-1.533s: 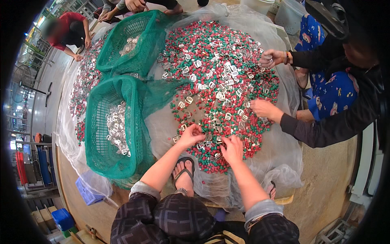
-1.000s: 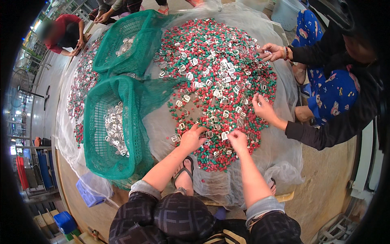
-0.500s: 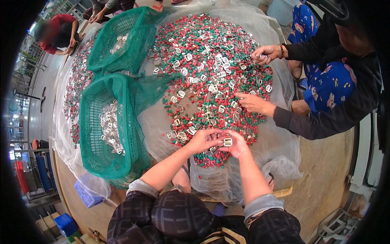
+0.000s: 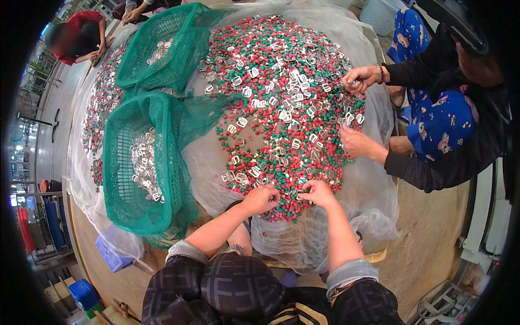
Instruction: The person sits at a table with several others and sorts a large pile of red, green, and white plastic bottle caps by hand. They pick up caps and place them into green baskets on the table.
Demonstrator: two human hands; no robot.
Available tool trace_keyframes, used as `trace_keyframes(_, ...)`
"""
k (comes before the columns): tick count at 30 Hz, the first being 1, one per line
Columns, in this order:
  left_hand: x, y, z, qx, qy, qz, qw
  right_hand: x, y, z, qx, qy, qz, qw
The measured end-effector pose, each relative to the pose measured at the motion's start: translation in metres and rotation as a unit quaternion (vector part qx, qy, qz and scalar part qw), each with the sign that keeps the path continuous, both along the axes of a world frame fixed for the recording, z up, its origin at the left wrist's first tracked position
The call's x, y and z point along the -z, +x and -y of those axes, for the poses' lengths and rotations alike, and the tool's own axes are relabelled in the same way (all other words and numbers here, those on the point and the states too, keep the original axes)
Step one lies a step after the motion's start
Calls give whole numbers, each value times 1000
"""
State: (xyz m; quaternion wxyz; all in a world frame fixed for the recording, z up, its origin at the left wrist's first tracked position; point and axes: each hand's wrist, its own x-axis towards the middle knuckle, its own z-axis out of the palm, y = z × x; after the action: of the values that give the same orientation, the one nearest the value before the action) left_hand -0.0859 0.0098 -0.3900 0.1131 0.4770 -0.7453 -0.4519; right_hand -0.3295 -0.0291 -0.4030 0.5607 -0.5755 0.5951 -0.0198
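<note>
Both my hands are over the near end of a heap of small red, green and white pellets point(image 4: 319, 51), with metal slide buckles scattered through it. My left hand point(image 4: 261, 199) is closed, its fingertips pinched together; a small bit shows at their tips, too small to name. To its right, my right hand point(image 4: 319, 193) pinches a small buckle point(image 4: 299, 195) between thumb and fingers, low over the pellets. Loose silvery buckles point(image 4: 255, 171) lie just beyond my left hand. More buckles point(image 4: 285, 115) are spread over the middle of the heap.
Two net-lined green baskets point(image 4: 112, 179) with buckles inside stand at the left. White mesh cloth point(image 4: 374, 187) lies under the heap. A co-worker's two hands point(image 4: 360, 143) work at its right side. Other people sit at the far left. A blue crate point(image 4: 115, 254) is below the near basket.
My hands have moved apart, the left one slightly left and down. The buckle that faced up in my right fingers is now tilted and partly hidden. The co-worker's nearer hand has shifted right.
</note>
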Motion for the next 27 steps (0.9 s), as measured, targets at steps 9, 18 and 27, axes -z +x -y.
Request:
trace_keyframes(9, 9, 41, 0, -219, 373, -284, 856, 1, 6, 2, 4, -1, -36, 999)
trace_keyframes(18, 7, 46, 3, -254, 411, -334, 809, -41, 21, 10, 166, 260, 227, 924)
trace_keyframes(27, -11, 32, 7, -234, 423, -394, 782, -39, 37, 9, 162, 293, 276, 901)
